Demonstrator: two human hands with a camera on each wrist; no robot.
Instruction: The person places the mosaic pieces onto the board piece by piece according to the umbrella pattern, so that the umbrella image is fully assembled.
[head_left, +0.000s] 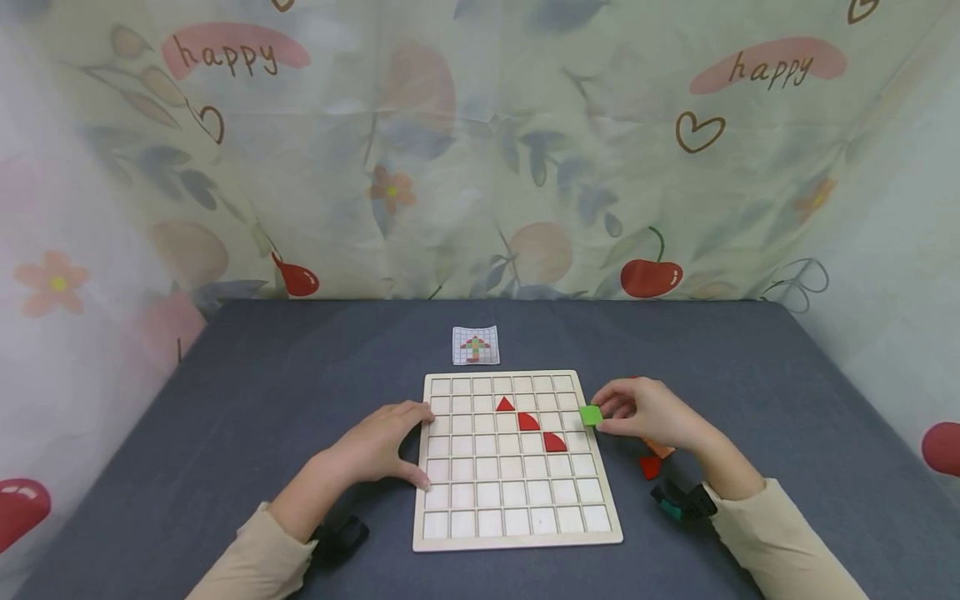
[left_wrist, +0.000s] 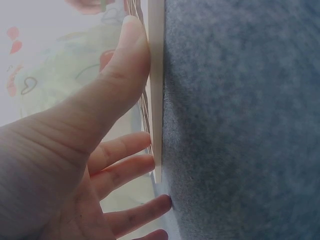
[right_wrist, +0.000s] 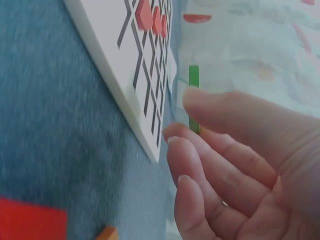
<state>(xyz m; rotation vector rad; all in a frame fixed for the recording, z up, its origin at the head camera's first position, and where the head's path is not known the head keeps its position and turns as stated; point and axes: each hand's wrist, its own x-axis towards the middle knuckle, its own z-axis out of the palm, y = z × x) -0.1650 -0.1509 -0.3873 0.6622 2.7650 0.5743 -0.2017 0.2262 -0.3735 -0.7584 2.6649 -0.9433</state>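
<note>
A pale wooden grid board (head_left: 500, 496) lies on the dark cloth. On it sit a red triangle (head_left: 505, 405) and two red rounded-edge pieces (head_left: 528, 422) (head_left: 555, 442), stepping down to the right. My left hand (head_left: 377, 442) rests against the board's left edge, thumb and fingers spread; the left wrist view shows the thumb (left_wrist: 127, 60) along the edge. My right hand (head_left: 651, 410) pinches a green square tile (head_left: 591, 416) between thumb and fingertips, over the board's right edge. In the right wrist view the tile (right_wrist: 194, 76) appears edge-on.
Behind the board lies a small card (head_left: 476, 346) printed with a coloured arrow-like pattern on a grid. Beside the right hand lie a red piece (head_left: 650, 467) and an orange piece (head_left: 660, 448), partly covered by the hand. A patterned curtain (head_left: 480, 167) hangs behind the table.
</note>
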